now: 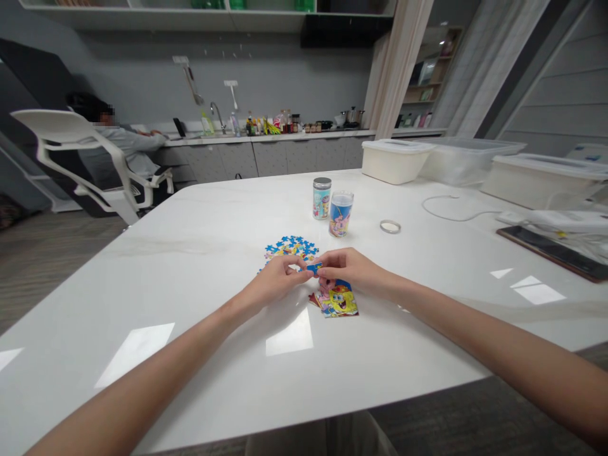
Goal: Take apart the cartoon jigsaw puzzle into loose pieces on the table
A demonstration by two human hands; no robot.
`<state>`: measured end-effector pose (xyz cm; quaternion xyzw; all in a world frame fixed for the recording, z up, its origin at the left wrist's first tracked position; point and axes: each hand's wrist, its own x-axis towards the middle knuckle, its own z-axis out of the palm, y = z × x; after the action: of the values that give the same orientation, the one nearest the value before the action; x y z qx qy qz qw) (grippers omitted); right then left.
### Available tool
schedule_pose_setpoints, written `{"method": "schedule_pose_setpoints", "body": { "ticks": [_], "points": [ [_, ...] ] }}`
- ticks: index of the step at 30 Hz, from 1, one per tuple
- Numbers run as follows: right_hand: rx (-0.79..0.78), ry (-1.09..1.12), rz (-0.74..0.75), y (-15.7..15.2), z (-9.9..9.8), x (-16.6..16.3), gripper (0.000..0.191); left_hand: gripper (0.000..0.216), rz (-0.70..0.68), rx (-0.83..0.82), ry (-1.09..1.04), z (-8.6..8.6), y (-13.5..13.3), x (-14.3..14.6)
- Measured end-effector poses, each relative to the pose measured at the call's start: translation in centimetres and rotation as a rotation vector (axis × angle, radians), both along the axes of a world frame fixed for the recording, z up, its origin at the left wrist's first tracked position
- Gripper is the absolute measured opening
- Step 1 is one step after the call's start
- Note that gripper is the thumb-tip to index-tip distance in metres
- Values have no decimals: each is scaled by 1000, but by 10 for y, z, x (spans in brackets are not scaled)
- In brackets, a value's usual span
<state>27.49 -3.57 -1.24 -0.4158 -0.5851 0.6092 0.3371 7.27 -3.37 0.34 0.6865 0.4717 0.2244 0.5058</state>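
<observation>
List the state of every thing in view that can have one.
left hand: pinching a blue puzzle piece
right hand: pinching the same piece
loose puzzle pieces: scattered
joined puzzle section: partly assembled, flat
metal-lidded jar: closed, upright
printed cup: upright, lidless
white bin: lidded

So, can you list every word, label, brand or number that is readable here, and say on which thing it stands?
No text can be read.
Lidded jar: colourful printed label, too small and blurred.
Open jar: cartoon print, no legible words.
Assembled puzzle part: cartoon picture, no letters visible.
Loose puzzle pieces: none.
Puzzle piece held between both hands: none.
Counter bottles: too far.
</observation>
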Motion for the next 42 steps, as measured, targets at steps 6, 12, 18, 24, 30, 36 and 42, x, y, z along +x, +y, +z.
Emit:
{"method": "schedule_pose_setpoints", "body": {
  "ticks": [6,12,18,24,30,36,42],
  "points": [
    [-163,144,-12,-7,7,-2,25,25,-54,-158,-200,1,-3,0],
    [-201,197,-50,-9,10,-2,20,29,-81,-256,-348,1,-8,0],
    [100,32,-273,10,3,16,14,29,115,-177,-322,9,2,-6],
    [352,-370,-190,22,-12,21,19,22,166,-29,98,7,30,-32],
    [582,-562,-212,23,-23,22,13,23,166,0,265,-1,43,-47],
    [774,-734,-154,17,-13,23,19,19,128,361,381,7,37,-47],
    [878,-868,76,12,-11,21,36,26,-214,555,584,9,34,-46]
  ]
}}
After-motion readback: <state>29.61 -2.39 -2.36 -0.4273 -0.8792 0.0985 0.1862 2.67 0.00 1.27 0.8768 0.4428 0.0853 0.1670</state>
